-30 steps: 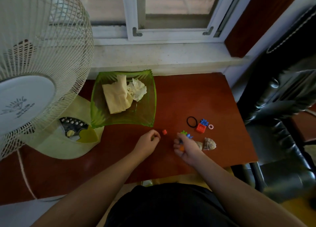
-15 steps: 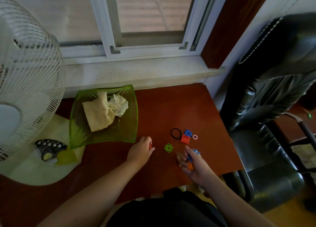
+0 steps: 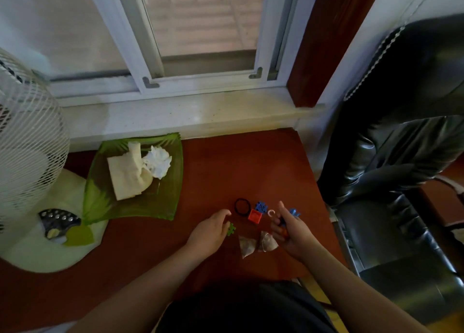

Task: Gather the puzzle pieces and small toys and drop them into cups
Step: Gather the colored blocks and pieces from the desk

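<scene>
While the left hand [image 3: 209, 234] lies on the table [image 3: 221, 162], its fingertips pinch the green piece [image 3: 231, 229]. At two o'clock from it lie the black ring [image 3: 242, 207], red block [image 3: 255, 216] and blue piece [image 3: 261, 206]. At three o'clock the right hand [image 3: 291, 228] is curled round a blue and an orange piece. I see no cup, so pieces may slip from this full hand.
</scene>
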Tool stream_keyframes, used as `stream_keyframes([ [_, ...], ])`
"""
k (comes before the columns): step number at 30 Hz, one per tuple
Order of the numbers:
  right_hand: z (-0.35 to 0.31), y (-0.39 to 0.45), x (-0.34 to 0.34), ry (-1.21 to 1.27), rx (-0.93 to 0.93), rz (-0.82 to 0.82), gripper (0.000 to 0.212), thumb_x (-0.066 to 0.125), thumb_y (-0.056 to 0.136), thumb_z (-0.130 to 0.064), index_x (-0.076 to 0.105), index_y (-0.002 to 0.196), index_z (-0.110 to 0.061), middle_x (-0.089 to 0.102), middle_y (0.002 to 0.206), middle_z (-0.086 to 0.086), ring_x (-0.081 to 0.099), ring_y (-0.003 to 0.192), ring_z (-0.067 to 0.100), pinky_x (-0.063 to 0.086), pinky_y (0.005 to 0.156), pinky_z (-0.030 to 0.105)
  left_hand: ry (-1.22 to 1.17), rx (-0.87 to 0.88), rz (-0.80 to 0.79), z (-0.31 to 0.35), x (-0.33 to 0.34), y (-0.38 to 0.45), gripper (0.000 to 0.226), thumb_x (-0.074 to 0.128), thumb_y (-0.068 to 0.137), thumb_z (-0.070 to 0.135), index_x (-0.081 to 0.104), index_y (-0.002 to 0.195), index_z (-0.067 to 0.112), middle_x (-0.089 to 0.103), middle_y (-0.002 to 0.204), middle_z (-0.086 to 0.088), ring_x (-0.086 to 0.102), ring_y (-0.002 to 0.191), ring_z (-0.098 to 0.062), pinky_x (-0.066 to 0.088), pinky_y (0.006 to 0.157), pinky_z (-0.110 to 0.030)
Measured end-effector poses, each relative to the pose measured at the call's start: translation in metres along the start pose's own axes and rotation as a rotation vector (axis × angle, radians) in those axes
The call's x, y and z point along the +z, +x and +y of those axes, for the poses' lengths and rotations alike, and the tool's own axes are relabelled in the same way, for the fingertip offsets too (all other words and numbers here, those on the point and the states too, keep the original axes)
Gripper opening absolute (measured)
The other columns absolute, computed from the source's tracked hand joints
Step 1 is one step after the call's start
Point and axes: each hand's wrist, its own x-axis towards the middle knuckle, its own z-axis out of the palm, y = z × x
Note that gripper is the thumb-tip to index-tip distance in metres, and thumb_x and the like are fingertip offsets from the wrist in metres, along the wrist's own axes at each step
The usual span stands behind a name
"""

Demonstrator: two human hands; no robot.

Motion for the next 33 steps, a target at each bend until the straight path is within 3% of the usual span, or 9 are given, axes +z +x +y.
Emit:
stream_keyframes([
  [4,-0.014,0.004,-0.007,0.023,0.016,0.005,0.033,0.054,0.096,-0.036,0.046,0.073,-0.014,0.043,0.061,-0.002,0.032,0.048,0.009,0.021,0.042,0.022,0.141,-0.037,-0.112,0.005,0.006,0.003,0.048,0.058,0.091,0.041,0.039,0.133,0.028,0.054,0.130,-0.001,0.060,0.104,-0.020,0.049,0.080,-0.033],
  [12,-0.025,0.014,-0.021,-0.004,0.015,-0.032,0.035,0.052,0.097,-0.036,0.045,0.071,-0.013,0.041,0.062,-0.001,0.034,0.047,0.009,0.023,0.039,0.021,0.244,-0.032,-0.064,0.003,0.004,0.013,0.043,0.069,0.080,0.050,0.042,0.095,0.020,0.051,0.096,0.002,0.049,0.082,-0.017,0.036,0.065,-0.032],
  [17,-0.031,0.017,-0.030,0.031,0.032,-0.051,0.036,0.052,0.097,-0.036,0.045,0.070,-0.013,0.041,0.061,-0.001,0.034,0.046,0.009,0.023,0.038,0.021,0.079,-0.121,0.123,0.007,0.011,0.012,0.026,0.058,0.091,0.033,0.040,0.080,0.019,0.046,0.074,0.004,0.048,0.068,-0.019,0.034,0.060,-0.033],
  [20,-0.031,0.018,-0.037,0.065,0.042,-0.058,0.036,0.052,0.097,-0.035,0.044,0.070,-0.013,0.041,0.060,0.000,0.033,0.045,0.009,0.022,0.037,0.021,-0.087,-0.190,0.139,0.016,0.012,0.013,0.023,0.055,0.092,0.026,0.037,0.080,0.021,0.049,0.063,0.002,0.047,0.054,-0.016,0.034,0.051,-0.034],
  [24,-0.031,0.016,-0.051,0.085,0.048,-0.063,0.037,0.051,0.096,-0.036,0.044,0.069,-0.012,0.040,0.061,0.000,0.032,0.046,0.009,0.022,0.037,0.021,-0.312,-0.119,0.079,0.044,0.011,0.024,0.018,0.053,0.095,0.017,0.045,0.106,0.029,0.063,0.081,0.003,0.062,0.064,-0.010,0.051,0.064,-0.035],
  [27,-0.031,0.017,-0.060,0.106,0.048,-0.066,0.036,0.052,0.096,-0.036,0.043,0.069,-0.012,0.040,0.061,0.001,0.032,0.046,0.009,0.022,0.037,0.021,-0.338,-0.048,0.057,0.066,0.010,0.035,0.026,0.054,0.095,0.014,0.054,0.113,0.034,0.064,0.090,0.009,0.061,0.071,-0.004,0.046,0.071,-0.024],
  [30,-0.033,0.017,-0.066,0.137,0.054,-0.071,0.036,0.054,0.093,-0.037,0.043,0.069,-0.012,0.040,0.062,0.001,0.032,0.046,0.009,0.023,0.037,0.021,-0.012,0.064,0.037,0.074,0.014,0.042,0.025,0.051,0.097,0.029,0.055,0.122,0.028,0.063,0.115,0.005,0.062,0.097,-0.014,0.047,0.082,-0.029],
  [33,-0.035,0.016,-0.070,0.169,0.069,-0.075,0.037,0.055,0.093,-0.037,0.043,0.070,-0.012,0.041,0.061,0.001,0.033,0.046,0.009,0.023,0.037,0.021,0.308,0.084,0.011,0.073,0.018,0.043,0.043,0.048,0.092,0.052,0.044,0.128,0.028,0.061,0.118,-0.002,0.066,0.091,-0.027,0.054,0.071,-0.037],
])
